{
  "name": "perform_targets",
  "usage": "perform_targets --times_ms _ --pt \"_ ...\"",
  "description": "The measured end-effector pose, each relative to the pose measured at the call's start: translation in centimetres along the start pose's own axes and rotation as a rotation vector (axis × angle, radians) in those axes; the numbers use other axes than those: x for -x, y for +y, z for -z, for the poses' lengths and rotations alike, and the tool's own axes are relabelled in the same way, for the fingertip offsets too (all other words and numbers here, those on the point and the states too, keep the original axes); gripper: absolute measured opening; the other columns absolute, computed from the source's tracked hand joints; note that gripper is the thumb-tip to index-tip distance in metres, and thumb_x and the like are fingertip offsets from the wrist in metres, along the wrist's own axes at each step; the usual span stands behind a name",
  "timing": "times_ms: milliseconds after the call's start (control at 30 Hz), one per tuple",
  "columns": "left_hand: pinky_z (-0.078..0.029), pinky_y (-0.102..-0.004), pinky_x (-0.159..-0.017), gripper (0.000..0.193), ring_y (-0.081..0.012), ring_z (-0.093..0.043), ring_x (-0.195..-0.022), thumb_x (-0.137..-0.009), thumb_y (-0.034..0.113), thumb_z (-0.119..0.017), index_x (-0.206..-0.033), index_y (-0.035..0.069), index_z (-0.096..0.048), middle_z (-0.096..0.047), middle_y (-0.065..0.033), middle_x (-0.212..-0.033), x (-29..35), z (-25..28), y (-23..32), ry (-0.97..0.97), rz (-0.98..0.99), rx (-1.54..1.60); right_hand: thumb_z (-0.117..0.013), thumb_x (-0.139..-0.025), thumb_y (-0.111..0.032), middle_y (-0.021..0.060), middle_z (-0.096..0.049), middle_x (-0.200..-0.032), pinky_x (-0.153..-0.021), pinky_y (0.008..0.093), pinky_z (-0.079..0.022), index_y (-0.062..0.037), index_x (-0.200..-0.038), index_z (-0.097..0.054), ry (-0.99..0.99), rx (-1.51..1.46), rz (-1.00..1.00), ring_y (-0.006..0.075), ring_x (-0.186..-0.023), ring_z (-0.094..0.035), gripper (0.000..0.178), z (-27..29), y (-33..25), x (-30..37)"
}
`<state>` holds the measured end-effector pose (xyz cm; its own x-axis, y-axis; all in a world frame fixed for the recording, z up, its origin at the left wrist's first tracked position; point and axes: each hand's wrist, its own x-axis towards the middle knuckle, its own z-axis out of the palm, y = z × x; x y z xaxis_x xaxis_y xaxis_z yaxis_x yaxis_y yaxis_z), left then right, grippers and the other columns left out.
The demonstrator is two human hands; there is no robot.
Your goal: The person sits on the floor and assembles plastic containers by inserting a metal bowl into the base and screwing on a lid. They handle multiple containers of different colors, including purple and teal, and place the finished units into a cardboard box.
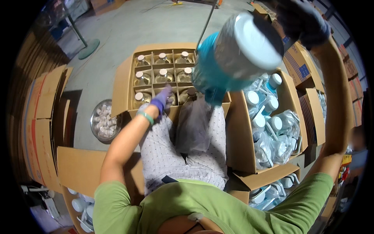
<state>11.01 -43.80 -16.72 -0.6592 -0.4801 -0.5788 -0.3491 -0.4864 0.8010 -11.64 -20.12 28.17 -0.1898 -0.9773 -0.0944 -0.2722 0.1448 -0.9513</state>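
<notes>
A large teal and translucent jug (224, 64) with a pale round end is tilted in the air, high on the right side. My right hand (302, 23), in a dark glove and blurred, is raised beside its pale end and appears to grip it; the fingers are partly hidden. My left hand (163, 100), in a purple glove, lies over the front middle compartment of a divided carton (122, 87), fingers apart at a glass bottle there. Clear glass bottles (163, 76) with white caps stand upright in the carton. One bottle (191, 94) in the front row has a dark top.
A crumpled clear plastic bag (194, 126) lies on my lap. Right of me, an open carton (235, 132) holds several bagged blue jugs (272, 123) with white lids. A metal bowl (94, 130) of white caps stands at left. Flattened cartons (43, 105) lean farther left.
</notes>
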Motion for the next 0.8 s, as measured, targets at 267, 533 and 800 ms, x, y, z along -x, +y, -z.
perform_targets --times_ms 267,533,800 --pt "-0.044 -0.0439 -0.103 0.082 -0.0323 -0.056 -0.118 -0.096 0.067 -0.028 -0.138 -0.001 -0.047 -0.056 -0.0198 -0.133 -12.8 0.3 3.2 -0.431 -0.031 0.516 -0.069 -0.09 -0.034 0.004 -0.068 -0.078 -0.057 0.0218 -0.048 -0.0043 -0.12 -0.068 -0.06 0.148 0.002 0.0081 -0.061 -0.058 0.042 -10.1 9.2 0.9" --pt "-0.053 -0.0403 -0.083 0.035 -0.0307 -0.065 -0.095 -0.09 0.031 -0.059 -0.113 0.004 -0.059 -0.066 -0.0175 -0.102 -2.6 -4.6 8.5 -0.006 -1.038 -0.547 -0.065 -0.082 -0.039 0.019 -0.056 -0.123 -0.098 0.0474 -0.04 -0.0134 -0.121 -0.064 0.179 0.781 0.646 0.038 -0.114 -0.054 0.047 -13.8 23.4 -3.2" --pt "-0.041 -0.0407 -0.102 0.039 -0.0351 -0.056 -0.116 -0.1 0.029 -0.045 -0.125 0.001 -0.056 -0.057 -0.0211 -0.125 6.6 -6.4 12.7 -0.042 -1.115 -0.484 -0.051 -0.094 -0.013 0.0236 -0.061 -0.122 -0.09 0.0454 -0.05 0.0086 -0.11 -0.059 0.225 0.438 0.811 0.0378 -0.108 -0.061 0.028 -7.6 28.4 -10.8"
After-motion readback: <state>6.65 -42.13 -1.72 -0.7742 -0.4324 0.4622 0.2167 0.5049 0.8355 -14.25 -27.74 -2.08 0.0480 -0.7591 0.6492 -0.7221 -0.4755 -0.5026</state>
